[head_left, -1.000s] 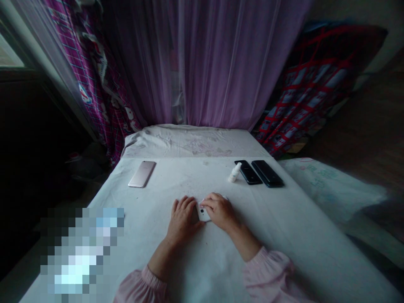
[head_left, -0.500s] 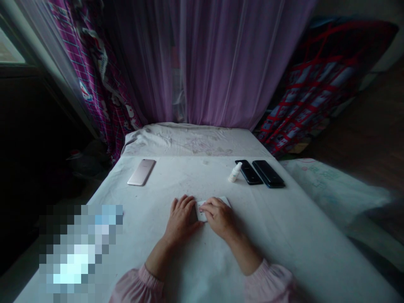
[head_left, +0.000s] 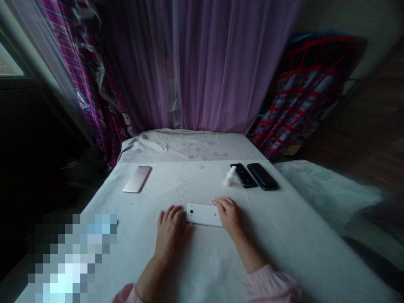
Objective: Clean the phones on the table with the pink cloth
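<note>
A white phone lies face down and crosswise on the white-covered table, its camera lens at the left end. My left hand rests flat beside the phone's left end, fingers stretched out, the thumb touching its near corner. My right hand lies on the phone's right end with the fingers curled over it. Both wrists show pink sleeves.
A pink-gold phone lies at the far left of the table. A small white bottle stands beside two black phones at the far right. A purple curtain hangs behind. A blurred patch covers the near left.
My right hand has slid to the phone's right end, so most of the white phone's back now shows. My left hand has shifted slightly left and nearer.
</note>
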